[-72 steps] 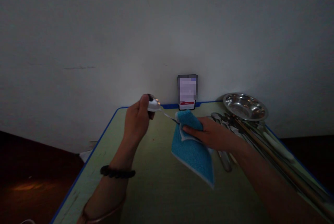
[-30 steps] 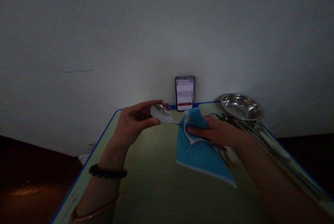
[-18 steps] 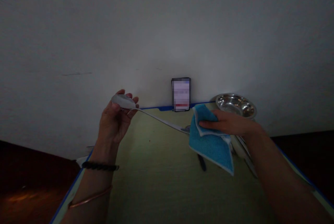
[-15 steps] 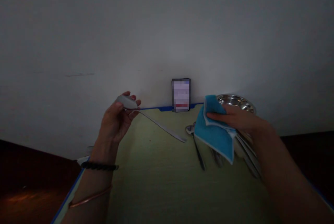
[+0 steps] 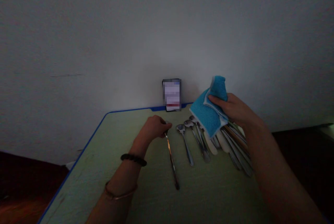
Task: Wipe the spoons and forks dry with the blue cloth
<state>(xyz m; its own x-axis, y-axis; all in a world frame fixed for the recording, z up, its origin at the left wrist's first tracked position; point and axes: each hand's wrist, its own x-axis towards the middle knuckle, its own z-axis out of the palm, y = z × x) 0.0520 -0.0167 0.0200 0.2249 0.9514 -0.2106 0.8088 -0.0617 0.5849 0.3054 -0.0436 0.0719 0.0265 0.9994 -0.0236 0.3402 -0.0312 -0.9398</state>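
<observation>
My left hand (image 5: 156, 126) is closed on the head end of a long-handled metal spoon (image 5: 171, 163), low over the table or touching it. The fingers cover most of the spoon's head, and its handle points toward me. To the right of it a smaller spoon (image 5: 185, 147) lies on the table. My right hand (image 5: 238, 109) grips a folded blue cloth (image 5: 206, 112) with a white edge, raised above a spread of cutlery. Beneath the cloth several spoons and other long-handled pieces (image 5: 235, 147) lie side by side, partly hidden by the cloth and my right arm.
A phone (image 5: 172, 95) with a blurred screen leans against the wall (image 5: 117, 43) at the table's back edge. The pale table (image 5: 146, 196) has a blue rim. Dark floor (image 5: 15, 178) shows beyond its left side.
My left hand has brought the spoon down and right, beside the other spoons, its handle swinging toward me. The right hand has lifted the cloth slightly. The metal bowl is no longer visible.
</observation>
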